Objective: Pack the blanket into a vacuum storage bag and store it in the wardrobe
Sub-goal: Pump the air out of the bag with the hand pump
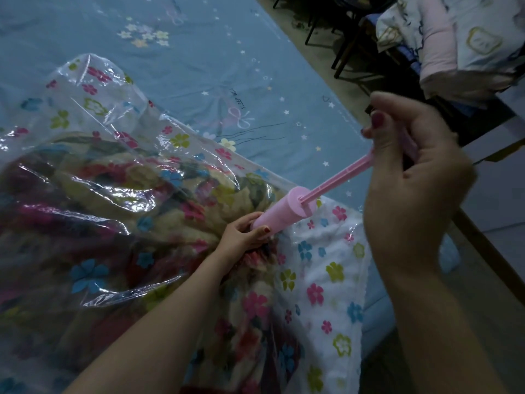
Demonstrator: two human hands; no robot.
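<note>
A clear vacuum storage bag point(93, 89) printed with coloured flowers lies on the bed. A multicoloured blanket point(119, 177) shows through its plastic. A pink hand pump point(284, 213) stands tilted with its lower end on the bag. My left hand point(244, 231) grips the base of the pump cylinder against the bag. My right hand point(409, 155) grips the pump's handle, and the pink plunger rod point(338, 179) is drawn well out of the cylinder. The valve under the pump is hidden by my left hand.
A blue bedsheet point(199, 52) with stars and flowers covers the bed. The bed's wooden edge point(488, 251) runs along the right. Dark chair legs point(341, 38) and a heap of pale bedding point(460, 41) stand at the top right.
</note>
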